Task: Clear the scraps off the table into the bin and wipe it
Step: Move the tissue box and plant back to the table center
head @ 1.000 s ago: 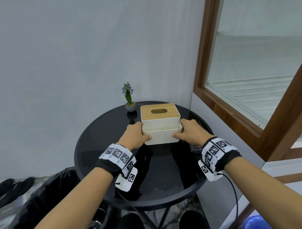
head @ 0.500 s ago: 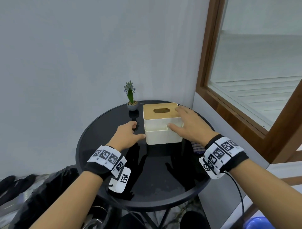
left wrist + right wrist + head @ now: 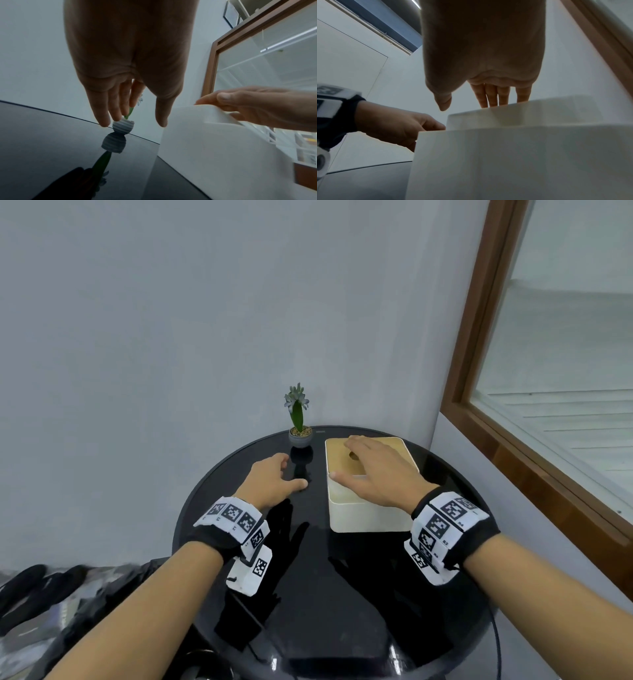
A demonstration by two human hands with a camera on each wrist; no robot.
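On the round black glass worktop point(image 3: 318, 587), the right hand point(image 3: 373, 470), fingers spread flat, should steady the cream, wooden-lidded tissue box point(image 3: 368, 513) while drawing a tissue; the left hand point(image 3: 270, 479) hovers relaxed, holding nothing.

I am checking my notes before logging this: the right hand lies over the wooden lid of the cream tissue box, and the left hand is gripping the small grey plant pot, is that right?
Not quite: the left wrist view shows the left hand open, fingers straight, apart from the small grey plant pot, gripping nothing. The right hand does lie over the cream tissue box with its wooden lid.

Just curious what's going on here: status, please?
Left hand open, beside the small plant pot. Right hand open, flat over the tissue box. No scraps visible on the black table.
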